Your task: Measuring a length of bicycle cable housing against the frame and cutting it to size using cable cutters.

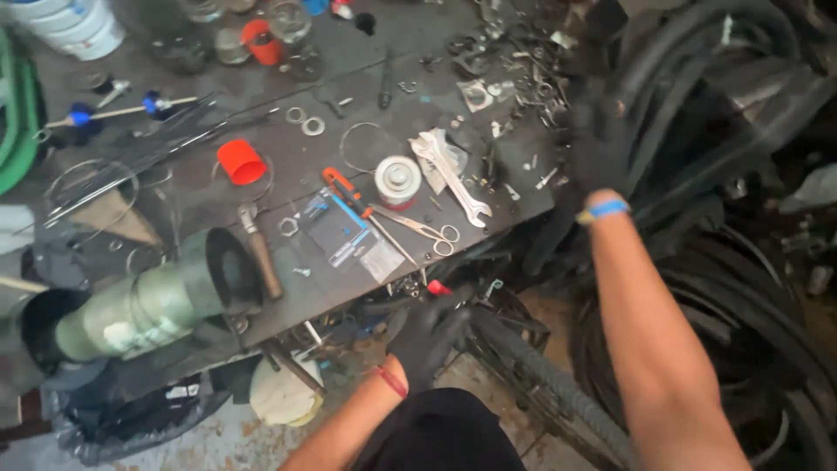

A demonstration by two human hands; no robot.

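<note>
Both my hands wear black gloves. My left hand (427,336), with a red band at the wrist, hangs below the front edge of the dark workbench (288,305), fingers spread against a knobbly bicycle tyre (532,375) that runs down to the right. My right hand (595,144), blurred by motion and with a blue wristband, is raised at the bench's right end beside a heap of black tyres (724,131). Its fingers look apart and nothing shows in it. Nearest to it on the bench are small bolts and washers (523,87).
On the bench lie two silver spanners (455,174), scissors (429,230), an orange-handled tool (347,192), a white can (398,180), a red cap (241,162), a hammer (261,255) and a grey-green cylinder (148,305). White buckets (74,26) stand at the far left.
</note>
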